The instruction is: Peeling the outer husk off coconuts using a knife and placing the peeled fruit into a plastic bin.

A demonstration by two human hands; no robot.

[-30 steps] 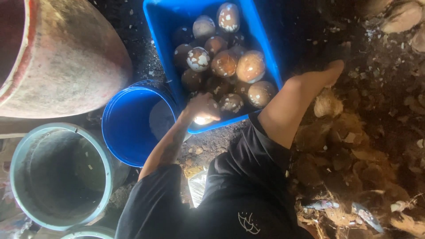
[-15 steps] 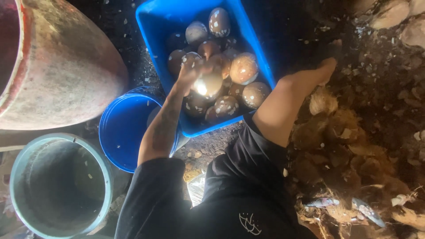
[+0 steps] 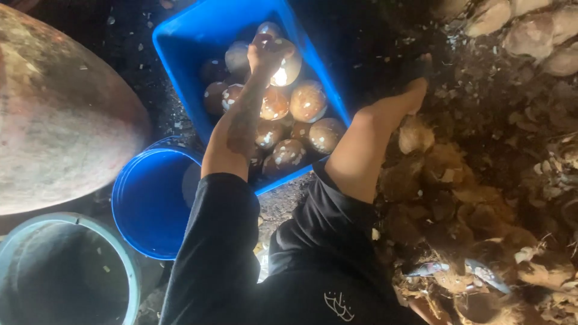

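My left hand (image 3: 267,53) reaches out over a blue plastic crate (image 3: 178,77) and grips a pale, shelled coconut (image 3: 288,69) at the crate's far side. Several brown, white-flecked shelled coconuts (image 3: 308,101) fill the crate below my forearm. My arm wears a black sleeve pushed up to the elbow. My bare leg (image 3: 373,138) stretches along the crate's right side, foot resting on the dark ground. My right hand does not show.
A round blue bucket (image 3: 147,207) stands against the crate's near left corner. A large clay jar (image 3: 60,132) lies at the left, with a teal bucket (image 3: 66,274) below it. Coconut husks (image 3: 475,198) are piled at the right, with a metal blade (image 3: 478,272) among them.
My left hand has carried the pale coconut from the crate's near edge, beside the blue bucket, across the pile to the crate's far side.
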